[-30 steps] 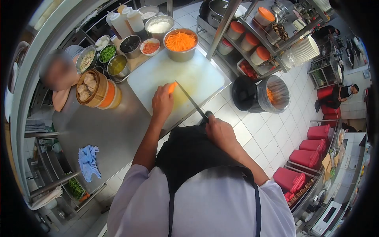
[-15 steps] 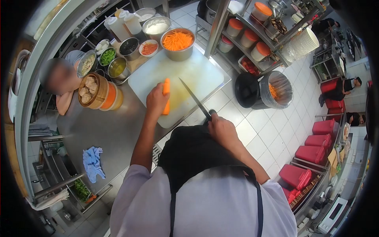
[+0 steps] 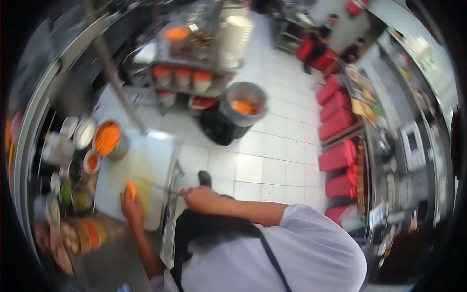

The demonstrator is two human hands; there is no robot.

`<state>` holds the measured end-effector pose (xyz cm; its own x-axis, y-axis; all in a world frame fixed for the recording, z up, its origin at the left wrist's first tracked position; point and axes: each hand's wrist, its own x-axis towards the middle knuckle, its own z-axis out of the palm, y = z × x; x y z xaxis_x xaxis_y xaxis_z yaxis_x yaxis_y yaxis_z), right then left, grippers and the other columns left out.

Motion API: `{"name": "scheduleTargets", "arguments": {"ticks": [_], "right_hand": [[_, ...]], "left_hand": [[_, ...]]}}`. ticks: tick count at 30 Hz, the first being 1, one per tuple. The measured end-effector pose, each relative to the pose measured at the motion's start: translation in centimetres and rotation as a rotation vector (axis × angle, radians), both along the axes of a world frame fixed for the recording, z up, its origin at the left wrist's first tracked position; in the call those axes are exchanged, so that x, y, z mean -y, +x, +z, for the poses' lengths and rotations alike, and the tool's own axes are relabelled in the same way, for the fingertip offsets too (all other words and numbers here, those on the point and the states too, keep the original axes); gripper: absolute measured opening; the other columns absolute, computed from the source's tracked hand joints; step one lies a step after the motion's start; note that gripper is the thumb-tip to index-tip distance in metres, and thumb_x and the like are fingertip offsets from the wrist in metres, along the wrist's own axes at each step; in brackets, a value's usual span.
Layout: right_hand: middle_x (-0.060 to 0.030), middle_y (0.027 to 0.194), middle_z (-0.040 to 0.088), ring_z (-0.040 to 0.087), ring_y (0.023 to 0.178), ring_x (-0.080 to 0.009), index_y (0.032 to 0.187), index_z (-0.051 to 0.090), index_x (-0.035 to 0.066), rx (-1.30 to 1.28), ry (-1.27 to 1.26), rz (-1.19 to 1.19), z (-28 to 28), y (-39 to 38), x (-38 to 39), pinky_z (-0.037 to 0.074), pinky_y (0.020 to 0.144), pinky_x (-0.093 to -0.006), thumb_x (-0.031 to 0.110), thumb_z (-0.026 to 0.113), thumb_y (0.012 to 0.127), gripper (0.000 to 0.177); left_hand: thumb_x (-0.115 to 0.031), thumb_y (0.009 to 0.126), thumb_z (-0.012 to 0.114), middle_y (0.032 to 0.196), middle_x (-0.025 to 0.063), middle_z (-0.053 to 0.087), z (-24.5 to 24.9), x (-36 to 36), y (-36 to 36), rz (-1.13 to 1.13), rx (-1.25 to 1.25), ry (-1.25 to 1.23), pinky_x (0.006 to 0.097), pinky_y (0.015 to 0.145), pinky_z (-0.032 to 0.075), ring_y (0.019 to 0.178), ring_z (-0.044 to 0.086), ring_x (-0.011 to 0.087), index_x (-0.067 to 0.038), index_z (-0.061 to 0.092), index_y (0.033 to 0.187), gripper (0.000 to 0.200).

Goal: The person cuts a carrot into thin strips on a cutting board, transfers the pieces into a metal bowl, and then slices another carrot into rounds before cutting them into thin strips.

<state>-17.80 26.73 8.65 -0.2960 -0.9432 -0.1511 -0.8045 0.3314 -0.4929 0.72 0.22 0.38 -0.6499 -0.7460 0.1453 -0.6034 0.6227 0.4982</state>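
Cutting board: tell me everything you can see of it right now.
The cutting board is a pale slab with rounded near corners, plastic by its look, yellow-stained across the middle. It lies flat on the metal worktop. A metal bowl of orange shreds stands at its upper left in the view. The left hand holds a carrot over it; the knife also extends over it. Blur hides whether either touches.

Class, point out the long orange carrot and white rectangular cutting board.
Long orange carrot [image 3: 132, 189], head view: middle of its visible part.
White rectangular cutting board [image 3: 152, 152], head view: bare stretch of its top surface.
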Motion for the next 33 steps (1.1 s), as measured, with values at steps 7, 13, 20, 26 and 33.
{"name": "scheduleTargets", "arguments": {"ticks": [7,13,20,26,33], "right_hand": [[-0.0242,0.083,0.07,0.071,0.078,-0.0447,0.108,0.06,-0.001,0.03,-0.075,-0.017,-2.0,-0.5,0.7,0.056,0.069,-0.0564,0.013,0.063,0.09,0.023],[-0.0235,0.084,0.071,0.072,0.081,-0.0444,0.109,0.06,-0.001,0.03,-0.043,-0.048,-2.7,-1.0,1.0,0.057,0.071,-0.0551,0.016,0.065,0.09,0.026],[-0.0235,0.087,0.072,0.072,0.085,-0.0439,0.112,0.06,-0.001,0.031,0.024,-0.043,-3.9,-1.4,1.9,0.056,0.074,-0.0554,0.017,0.065,0.091,0.028],[-0.0221,0.091,0.073,0.074,0.088,-0.04,0.116,0.062,-0.001,0.026,0.088,-0.015,-2.7,-1.7,2.2,0.058,0.075,-0.0526,0.011,0.061,0.089,0.029],[-0.0225,0.088,0.073,0.074,0.087,-0.0413,0.113,0.063,0.0,0.022,0.105,-0.021,-2.4,-1.9,2.1,0.059,0.075,-0.0536,0.01,0.059,0.09,0.025]], "left_hand": [[-0.004,0.092,0.066,0.116,0.0179,0.058,0.7,-0.7,-0.9,-0.013,-0.021,0.033,0.0482,0.091,0.053,0.105,0.064,0.0403,-0.002,0.056,0.147,0.057],[-0.006,0.093,0.067,0.116,0.0172,0.059,1.5,-0.7,-1.0,-0.017,-0.005,0.055,0.0462,0.092,0.053,0.105,0.065,0.0385,-0.001,0.058,0.146,0.053],[-0.003,0.09,0.071,0.118,0.0169,0.061,1.8,0.5,-0.8,-0.068,0.002,0.056,0.0462,0.093,0.054,0.106,0.066,0.0387,-0.001,0.061,0.141,0.052],[-0.001,0.083,0.073,0.115,0.0174,0.065,3.4,1.1,-0.9,-0.15,0.02,0.003,0.0478,0.092,0.054,0.107,0.066,0.0397,-0.002,0.064,0.134,0.052],[0.0,0.083,0.072,0.115,0.0174,0.065,2.3,0.1,-1.0,-0.139,-0.056,-0.06,0.0483,0.093,0.053,0.108,0.064,0.0406,-0.003,0.063,0.132,0.05]]}}
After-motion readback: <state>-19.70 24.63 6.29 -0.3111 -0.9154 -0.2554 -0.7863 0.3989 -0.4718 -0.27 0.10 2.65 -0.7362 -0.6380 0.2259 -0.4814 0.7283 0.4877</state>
